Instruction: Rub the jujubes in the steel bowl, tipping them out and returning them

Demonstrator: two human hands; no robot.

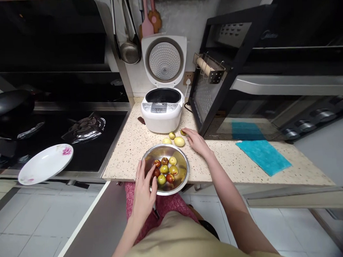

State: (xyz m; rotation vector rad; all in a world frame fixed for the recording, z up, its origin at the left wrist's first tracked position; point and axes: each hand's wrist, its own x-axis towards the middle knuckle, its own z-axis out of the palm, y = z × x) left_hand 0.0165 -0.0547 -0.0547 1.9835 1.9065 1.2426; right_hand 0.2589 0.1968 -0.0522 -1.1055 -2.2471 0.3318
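A steel bowl (pixel 184 177) stands at the counter's front edge, holding several green and red-brown jujubes (pixel 164 169). My left hand (pixel 144 186) lies over the bowl's left rim with its fingers apart, fingertips close to the jujubes on that side. On the counter behind the bowl, my right hand (pixel 196 140) has its fingertips on a green-brown jujube (pixel 183 132); its thumb is partly hidden. Beside it lie another small jujube (pixel 172 135) and pale yellow-green fruits, the largest one (pixel 179 141) nearest my right hand.
Behind the fruit, a white rice cooker (pixel 162 119) stands with its lid up. A floral plate (pixel 45 164) rests at the left by the gas stove (pixel 86 126). To the right are a black rack (pixel 204 96), an oven (pixel 273 109) and a turquoise cloth (pixel 265 158).
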